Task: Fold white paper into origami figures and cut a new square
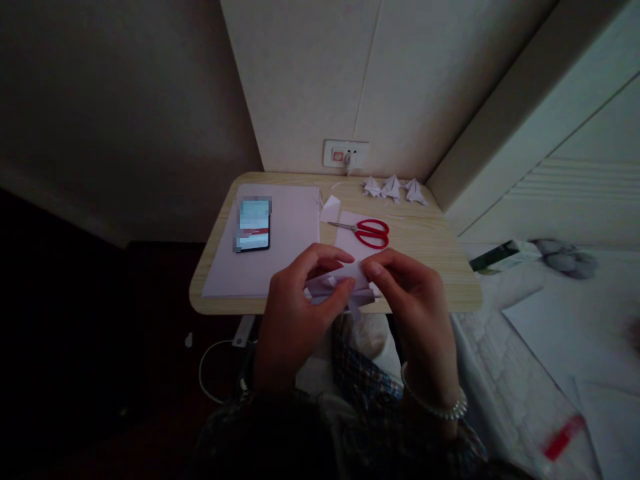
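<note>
the left hand (293,303) and right hand (419,300) both pinched the folded paper (347,270) at the frame's centre; it was likely light, crisp and easily crushed, best held by its edges. wrists angled inward, thumbs toward each other, above the table's (420,230) near edge.

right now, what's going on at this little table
A person's left hand and right hand hold a partly folded piece of white paper at the near edge of the table. Red-handled scissors lie just beyond. A phone rests on white sheets to the left; three folded paper shapes sit at the far right.
</note>
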Demonstrator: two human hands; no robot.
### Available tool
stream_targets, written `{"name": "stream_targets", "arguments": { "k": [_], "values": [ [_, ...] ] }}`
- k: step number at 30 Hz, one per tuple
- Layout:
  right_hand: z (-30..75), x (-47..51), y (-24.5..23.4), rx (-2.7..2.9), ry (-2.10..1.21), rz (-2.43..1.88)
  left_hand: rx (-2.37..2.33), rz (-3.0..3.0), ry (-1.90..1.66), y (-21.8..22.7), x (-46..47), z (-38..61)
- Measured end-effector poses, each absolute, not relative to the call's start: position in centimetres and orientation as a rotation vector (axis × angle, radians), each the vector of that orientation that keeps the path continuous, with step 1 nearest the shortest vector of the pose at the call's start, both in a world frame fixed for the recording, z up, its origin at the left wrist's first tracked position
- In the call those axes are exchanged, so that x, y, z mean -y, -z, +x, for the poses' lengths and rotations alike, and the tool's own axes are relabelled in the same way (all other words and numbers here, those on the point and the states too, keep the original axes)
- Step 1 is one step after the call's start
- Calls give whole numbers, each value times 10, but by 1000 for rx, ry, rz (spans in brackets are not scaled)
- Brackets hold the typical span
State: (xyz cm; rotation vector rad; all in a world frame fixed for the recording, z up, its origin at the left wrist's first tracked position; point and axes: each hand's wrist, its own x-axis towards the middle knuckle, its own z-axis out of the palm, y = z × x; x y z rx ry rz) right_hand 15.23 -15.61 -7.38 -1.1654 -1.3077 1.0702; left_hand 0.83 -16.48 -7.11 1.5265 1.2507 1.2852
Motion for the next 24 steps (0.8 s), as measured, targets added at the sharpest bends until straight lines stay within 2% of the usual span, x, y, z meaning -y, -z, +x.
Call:
{"name": "stream_targets", "arguments": {
  "k": [24],
  "values": [
    [153,157,71,1330,-1112,-1143,-1097,1120,-1374,73,160,6]
  ]
}}
